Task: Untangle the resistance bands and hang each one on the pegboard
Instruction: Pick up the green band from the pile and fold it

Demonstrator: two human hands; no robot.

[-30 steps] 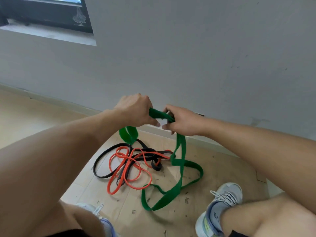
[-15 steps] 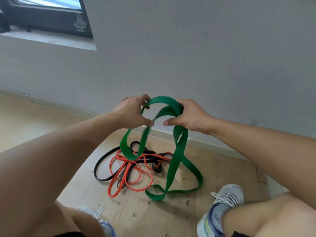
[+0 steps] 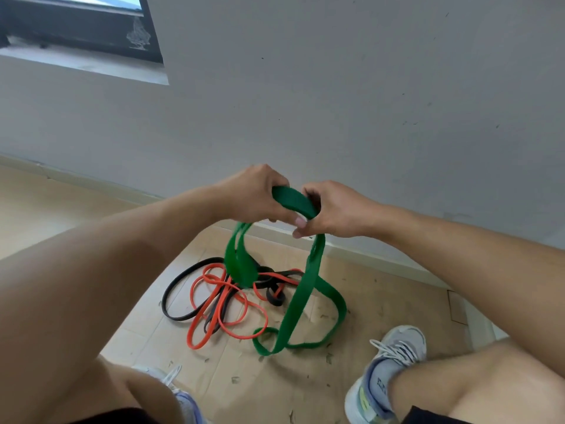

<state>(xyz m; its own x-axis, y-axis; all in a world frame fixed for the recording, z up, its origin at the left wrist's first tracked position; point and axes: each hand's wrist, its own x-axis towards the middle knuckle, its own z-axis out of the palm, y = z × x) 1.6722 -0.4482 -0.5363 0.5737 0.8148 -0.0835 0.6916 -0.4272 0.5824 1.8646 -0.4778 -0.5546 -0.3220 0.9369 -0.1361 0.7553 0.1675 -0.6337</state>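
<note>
Head camera, looking down at a person crouching over a floor: both hands are meeting at chest height in front of a grey wall (image 3: 336, 102). The left hand (image 3: 253, 194) is curling its fingers round one end of a short arch of green band (image 3: 293, 199), and the right hand (image 3: 333, 209) is pinching the other end between thumb and fingers, so the two grips are nearly touching. Half a second ago that arch was standing taller and wider between the hands; now it is being drawn down flat and tight. Below the left grip, a doubled length of the green band is hanging, blurred as if swinging, and dipping onto the pile. Below the right grip, a single length is dropping to the floor (image 3: 382, 301), crossing itself near the bottom and looping back. Under and left of both grips, an orange band (image 3: 198, 310) and a black band (image 3: 174, 307) are lying knotted together. A grey shoe (image 3: 394, 362) is sitting below the right grip. The green band appears to be coming mostly free, though the left hanging part may be touching the pile. No pegboard is showing, and nothing is hung yet.
</note>
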